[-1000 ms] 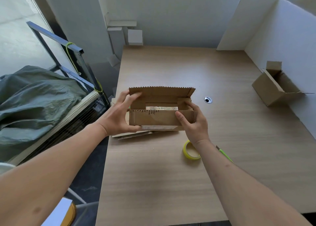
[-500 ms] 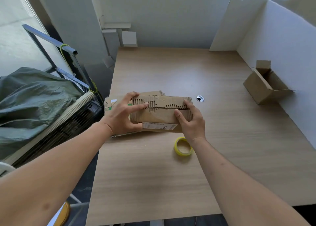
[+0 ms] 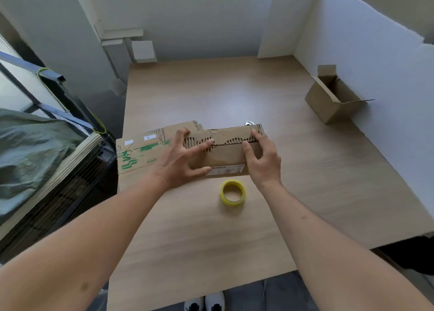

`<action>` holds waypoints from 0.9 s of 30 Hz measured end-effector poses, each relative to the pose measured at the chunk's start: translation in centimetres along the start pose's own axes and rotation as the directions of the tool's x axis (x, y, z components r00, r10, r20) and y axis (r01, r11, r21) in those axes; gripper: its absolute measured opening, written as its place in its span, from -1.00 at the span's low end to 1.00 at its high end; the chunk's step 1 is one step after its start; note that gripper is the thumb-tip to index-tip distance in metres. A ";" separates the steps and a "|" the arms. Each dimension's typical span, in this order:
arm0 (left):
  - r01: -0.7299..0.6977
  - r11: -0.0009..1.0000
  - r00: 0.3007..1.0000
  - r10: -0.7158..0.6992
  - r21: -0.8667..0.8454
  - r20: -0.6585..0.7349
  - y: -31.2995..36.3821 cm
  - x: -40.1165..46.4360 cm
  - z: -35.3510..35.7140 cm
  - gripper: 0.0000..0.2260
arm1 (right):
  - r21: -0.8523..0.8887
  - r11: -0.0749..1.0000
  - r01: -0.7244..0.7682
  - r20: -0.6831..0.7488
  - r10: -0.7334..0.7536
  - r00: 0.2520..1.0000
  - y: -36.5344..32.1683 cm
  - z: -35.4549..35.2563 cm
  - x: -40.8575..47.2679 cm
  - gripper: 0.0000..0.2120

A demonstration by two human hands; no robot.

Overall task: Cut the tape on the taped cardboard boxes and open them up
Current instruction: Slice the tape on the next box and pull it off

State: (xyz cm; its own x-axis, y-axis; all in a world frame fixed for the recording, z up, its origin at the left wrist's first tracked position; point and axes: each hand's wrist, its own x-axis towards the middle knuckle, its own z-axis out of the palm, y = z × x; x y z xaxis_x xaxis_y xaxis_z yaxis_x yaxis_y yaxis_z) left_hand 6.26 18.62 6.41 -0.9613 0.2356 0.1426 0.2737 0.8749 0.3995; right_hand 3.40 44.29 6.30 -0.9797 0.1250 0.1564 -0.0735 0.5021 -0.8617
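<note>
Lid flap's come down since a sec ago: it stood up w/ the inside showing, now it's folded shut over the long brown box (image 3: 225,155), and my head's dropped so I'm looking more straight down. Left hand (image 3: 182,161) grips the box's left end, thumb under the front edge, fingers (image 3: 204,146) spread across the torn top. Right hand (image 3: 264,160) grips the right end, thumb on the front face, fingers curled over the far corner. Box sits on the wooden table (image 3: 211,228), partly on a flattened green-printed carton (image 3: 141,155) that sticks out to its left. Step, I'd say: closing or turning this one to find a seam; can't see any tape on it from here. Next move prob needs a blade, and I see none. Yellow tape roll (image 3: 233,192) lies just in front of the box, near side. Opened small box (image 3: 333,98) sits well off to the box's far right, flaps up. Material: plain corrugated card, flap edge ragged, fluting exposed in a wavy tear, white label on the front lower edge. Light and stiff, crushes if squeezed.
</note>
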 end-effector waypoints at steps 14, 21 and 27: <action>-0.005 1.000 0.997 0.006 -0.020 0.073 6.7 6.7 2.9 -0.31 | -0.038 0.994 -0.103 -0.060 0.101 0.993 4.7 -6.3 2.6 -0.54; 0.098 0.995 0.990 -0.098 0.001 0.102 12.6 10.6 6.9 -0.32 | -0.065 0.994 -0.085 0.042 0.088 0.995 9.8 -12.1 7.1 -0.53; 0.166 0.985 0.978 -0.170 0.043 0.120 17.9 14.2 10.1 -0.31 | -0.051 0.997 -0.061 0.165 0.069 0.984 13.8 -17.4 11.0 -0.47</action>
State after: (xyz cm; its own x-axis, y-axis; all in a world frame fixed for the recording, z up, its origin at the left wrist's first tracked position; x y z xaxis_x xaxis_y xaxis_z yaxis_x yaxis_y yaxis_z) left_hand -2.81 41.93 6.49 -0.9905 0.1326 -0.0367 0.1090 0.9192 0.3785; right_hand -5.17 67.46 4.56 -0.9997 0.0168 0.0149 -0.0035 0.5368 -0.8437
